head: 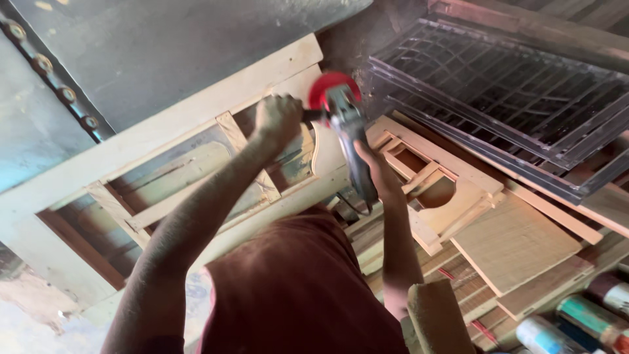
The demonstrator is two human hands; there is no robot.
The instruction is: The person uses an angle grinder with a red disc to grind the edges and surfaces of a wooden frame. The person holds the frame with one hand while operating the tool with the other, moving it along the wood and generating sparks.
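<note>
One view only, the camera on my head. It looks down along my arms onto the pale wooden door frame (164, 147), close in, the picture tilted. The frame runs from lower left to upper middle. Metal window grilles (498, 92) sit right of it, my maroon shirt (295, 288) just below it. No second view to overlap.
</note>
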